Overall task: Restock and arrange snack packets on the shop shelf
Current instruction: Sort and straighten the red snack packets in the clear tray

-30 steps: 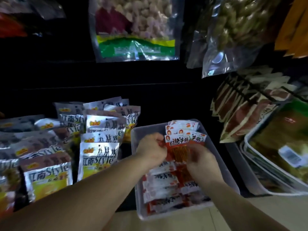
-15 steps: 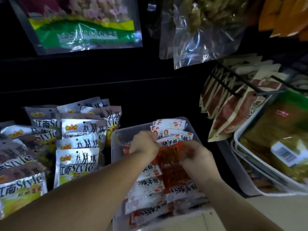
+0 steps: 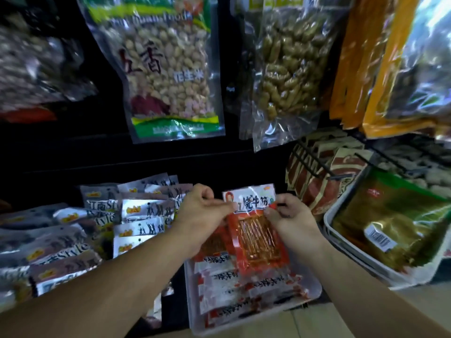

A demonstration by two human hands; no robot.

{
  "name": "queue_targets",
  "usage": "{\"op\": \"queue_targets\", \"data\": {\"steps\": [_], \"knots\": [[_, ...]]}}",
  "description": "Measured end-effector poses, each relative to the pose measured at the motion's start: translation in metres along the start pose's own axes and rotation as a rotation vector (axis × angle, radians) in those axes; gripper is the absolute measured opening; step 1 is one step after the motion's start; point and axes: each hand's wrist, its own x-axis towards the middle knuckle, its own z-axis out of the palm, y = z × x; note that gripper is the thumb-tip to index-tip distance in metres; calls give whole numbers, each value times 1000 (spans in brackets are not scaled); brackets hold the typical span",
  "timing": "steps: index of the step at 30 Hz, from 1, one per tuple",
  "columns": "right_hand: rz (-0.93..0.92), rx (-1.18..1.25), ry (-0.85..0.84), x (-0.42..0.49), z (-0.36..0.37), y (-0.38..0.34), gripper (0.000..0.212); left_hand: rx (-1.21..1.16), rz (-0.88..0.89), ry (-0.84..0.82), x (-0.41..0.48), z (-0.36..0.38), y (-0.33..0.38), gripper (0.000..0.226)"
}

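The left hand (image 3: 202, 211) and right hand (image 3: 290, 215) are pinching the red packet (image 3: 258, 235) at its nine and three o'clock edges, probably squaring it over the tray (image 3: 314, 291) at six

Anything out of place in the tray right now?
Nothing visibly spilled or torn. The red packet pinched by the left hand and right hand reads upright; the tray packets in the clear tray read upside down.

Glossy, crinkled plastic film on the red packet (image 3: 258, 240), clear over the strips inside. Smooth translucent plastic for the tray (image 3: 192, 308). Shiny silver foil look on the packets (image 3: 140, 226) at left. Clear glossy plastic on the peanut bag (image 3: 168, 69). Thin black wire on the rack (image 3: 312, 164), seemingly metal.
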Motion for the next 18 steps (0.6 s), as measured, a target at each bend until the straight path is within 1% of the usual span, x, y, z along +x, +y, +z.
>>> {"op": "queue_targets", "data": {"steps": [2,4,6,7,10,12,13,15,16,17,18], "knots": [[23,58,9,-19,7,-16,20,-23,-46,-70,-22,-8,11,33],[25,21,-40,-38,17,-33,30,0,-46,-89,-42,-15,18,24],[38,-23,-96,-52,20,-49,38,6,-53,-107,-55,-19,26,38],[72,-4,-133,-59,20,-60,41,13,-57,-114,-60,-21,29,45],[179,77,-171,-80,10,-86,39,62,-32,-155,-80,-25,39,57],[167,61,-149,-97,2,-93,34,47,-38,-288,-94,-25,38,68],[158,49,-100,-106,0,-95,32,33,-41,-359,-101,-25,37,69],[143,125,31,-122,-4,-94,33,6,-42,-446,-111,-25,35,63],[144,194,64,-129,-7,-91,39,-2,-42,-465,-114,-25,36,60],[147,234,56,-135,-11,-87,49,-12,-36,-461,-115,-25,35,56],[145,223,-16,-141,-15,-82,59,-27,-24,-440,-115,-24,35,51]]}}
